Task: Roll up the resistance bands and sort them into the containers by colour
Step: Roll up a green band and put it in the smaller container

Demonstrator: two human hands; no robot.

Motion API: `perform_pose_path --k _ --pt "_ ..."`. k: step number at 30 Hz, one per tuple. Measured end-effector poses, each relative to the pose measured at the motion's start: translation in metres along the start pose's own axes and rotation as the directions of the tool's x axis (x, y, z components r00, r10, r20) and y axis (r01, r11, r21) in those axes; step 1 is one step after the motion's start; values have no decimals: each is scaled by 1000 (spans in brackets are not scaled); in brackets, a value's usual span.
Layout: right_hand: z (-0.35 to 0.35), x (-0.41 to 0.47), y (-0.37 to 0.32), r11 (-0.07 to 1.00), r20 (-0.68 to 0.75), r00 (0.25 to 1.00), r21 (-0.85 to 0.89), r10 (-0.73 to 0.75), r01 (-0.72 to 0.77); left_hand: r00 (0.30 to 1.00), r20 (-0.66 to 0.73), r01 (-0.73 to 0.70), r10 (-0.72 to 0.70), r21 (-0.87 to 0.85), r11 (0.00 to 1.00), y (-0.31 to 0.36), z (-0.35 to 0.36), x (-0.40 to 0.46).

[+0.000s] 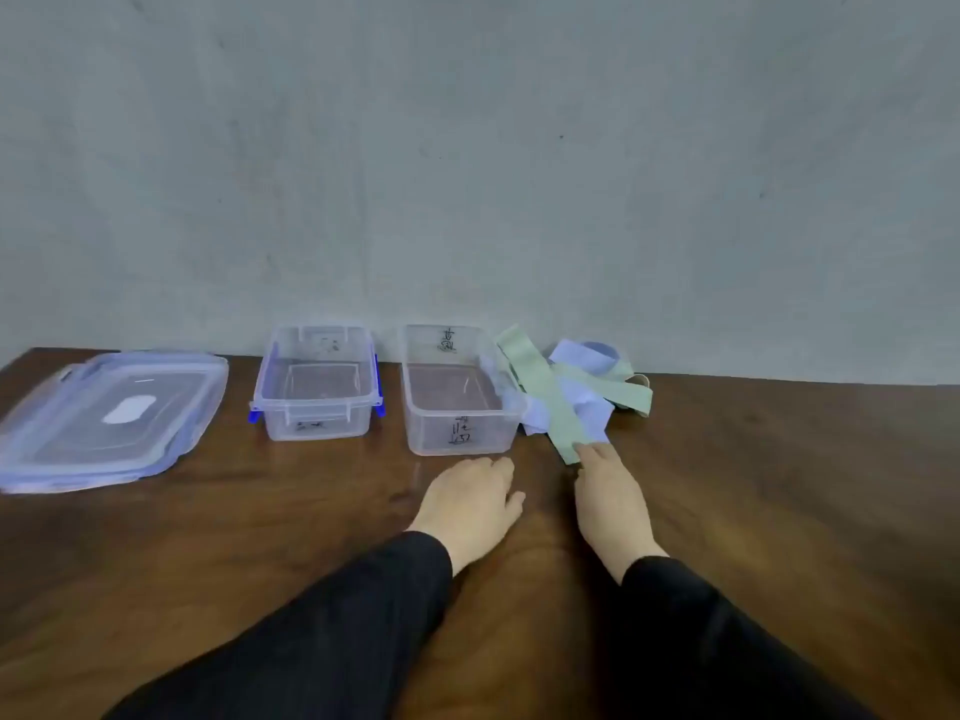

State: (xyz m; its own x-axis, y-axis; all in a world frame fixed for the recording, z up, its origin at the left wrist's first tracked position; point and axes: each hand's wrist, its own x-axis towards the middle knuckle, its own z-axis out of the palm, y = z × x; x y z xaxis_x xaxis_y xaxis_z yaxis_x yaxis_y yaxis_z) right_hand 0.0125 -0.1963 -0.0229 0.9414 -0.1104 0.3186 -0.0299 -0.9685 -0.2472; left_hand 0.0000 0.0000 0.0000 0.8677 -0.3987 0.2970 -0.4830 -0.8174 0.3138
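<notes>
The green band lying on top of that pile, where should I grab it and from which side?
Pinch the near free end of the green band, where the right hand already touches it. That end juts toward you past the lilac bands and lies flat on the table. Come from the front and probably draw it toward you; farther back it crosses other bands.

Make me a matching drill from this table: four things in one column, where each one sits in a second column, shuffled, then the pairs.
Things:
1. lids
2. clip box
3. plain box
4. bands

Places:
A. far right, in a heap by the wall
B. far left, stacked flat on the table
C. just left of the heap, touching it
D. between the stack and the other box

Pairs: 1-B, 2-D, 3-C, 4-A
</notes>
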Motion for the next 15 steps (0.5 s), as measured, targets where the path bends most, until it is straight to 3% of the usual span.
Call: perform_pose_path --k 3,7,10,12,15 --pt "0 11 1 998 -19 999 -54 38 -39 993 -119 -23 29 47 999 -5 14 -2" --pt "-4 14 -4 991 -27 997 -107 74 -76 992 -120 -44 48 34 998 -5 13 -1" --pt "-14 14 -7 997 -90 993 -31 72 -75 992 -107 -66 68 20 998 -5 12 0" --pt "-25 19 -9 998 -137 990 48 38 -32 985 -147 -91 87 -17 996 1 5 9" --pt "-49 33 -8 973 -229 967 176 -109 151 975 -197 -117 107 -43 992 15 -12 44"
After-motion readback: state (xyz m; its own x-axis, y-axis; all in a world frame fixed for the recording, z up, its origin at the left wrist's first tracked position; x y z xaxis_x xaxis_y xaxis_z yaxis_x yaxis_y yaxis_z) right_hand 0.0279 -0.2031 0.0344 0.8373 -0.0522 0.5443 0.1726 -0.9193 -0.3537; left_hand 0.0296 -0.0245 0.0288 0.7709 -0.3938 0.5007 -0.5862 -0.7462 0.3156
